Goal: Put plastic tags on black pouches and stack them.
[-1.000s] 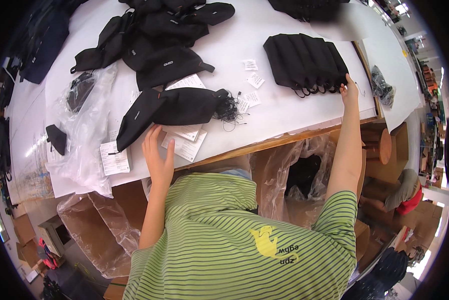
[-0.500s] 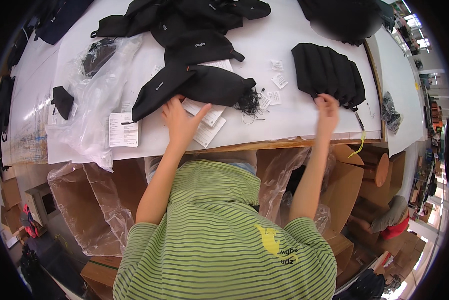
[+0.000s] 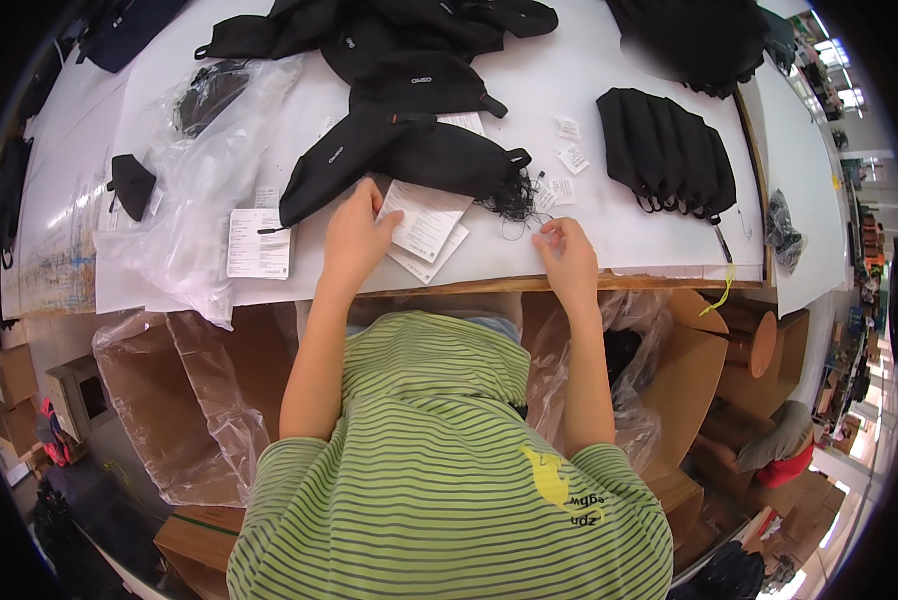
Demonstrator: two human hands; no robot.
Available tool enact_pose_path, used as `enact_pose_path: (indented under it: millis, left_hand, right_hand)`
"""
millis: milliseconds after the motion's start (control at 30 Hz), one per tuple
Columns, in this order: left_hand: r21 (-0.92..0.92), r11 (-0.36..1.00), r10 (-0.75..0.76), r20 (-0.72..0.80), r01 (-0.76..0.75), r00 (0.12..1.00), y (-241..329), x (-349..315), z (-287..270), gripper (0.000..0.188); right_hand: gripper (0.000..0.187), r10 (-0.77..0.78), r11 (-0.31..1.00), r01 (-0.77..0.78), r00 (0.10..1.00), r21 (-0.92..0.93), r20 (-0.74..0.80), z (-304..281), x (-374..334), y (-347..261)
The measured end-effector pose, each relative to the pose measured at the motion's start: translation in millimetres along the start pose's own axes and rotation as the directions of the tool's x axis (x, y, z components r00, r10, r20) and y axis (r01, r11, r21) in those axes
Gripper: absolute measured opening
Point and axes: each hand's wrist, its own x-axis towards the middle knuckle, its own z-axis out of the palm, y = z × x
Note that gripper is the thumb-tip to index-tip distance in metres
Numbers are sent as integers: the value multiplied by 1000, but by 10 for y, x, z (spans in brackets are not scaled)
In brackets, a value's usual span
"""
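Black cords (image 3: 516, 197) lie bunched on the counter (image 3: 659, 245), eleven o'clock from the right hand (image 3: 570, 262), apparently for easy reach; its grip nearly pinches together, hold unclear. Half-curled, hold also unclear, the left hand (image 3: 357, 238) seemingly steadies printed cards (image 3: 431, 222) at three o'clock.

Black pouches (image 3: 434, 155), cards (image 3: 429, 222) on white tabletop (image 3: 541, 95)

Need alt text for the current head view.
A person's left hand is at printed white cards beside a black fabric pouch, the right hand near a tangle of thin black cords. More black pouches lie heaped beyond and in a row at right on the white-covered table; translucent plastic lies at left.
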Motion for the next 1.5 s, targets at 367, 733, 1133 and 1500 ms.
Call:
enact_pose_path:
  millis: [367, 733, 1133, 1500]
  left_hand:
    - [-782, 554, 152, 432, 286, 889, -118, -405, -141, 44]
    - [-774, 385, 27, 554, 503, 832, -11, -560, -57, 49]
    - [-788, 507, 94, 454, 350, 886, 212, -626, -127, 62]
    - [-805, 577, 239, 326, 136, 915, 322, -673, -106, 37]
  right_hand:
    - [15, -70, 995, 68, 997, -78, -23, -5, 81, -10]
    - [10, -193, 211, 69, 981, 975, -28, -762, 463, -898]
    - [21, -179, 473, 257, 964, 843, -194, -1028, 719, -1421]
    - [11, -161, 594, -99, 958, 799, 238, -507, 261, -1117]
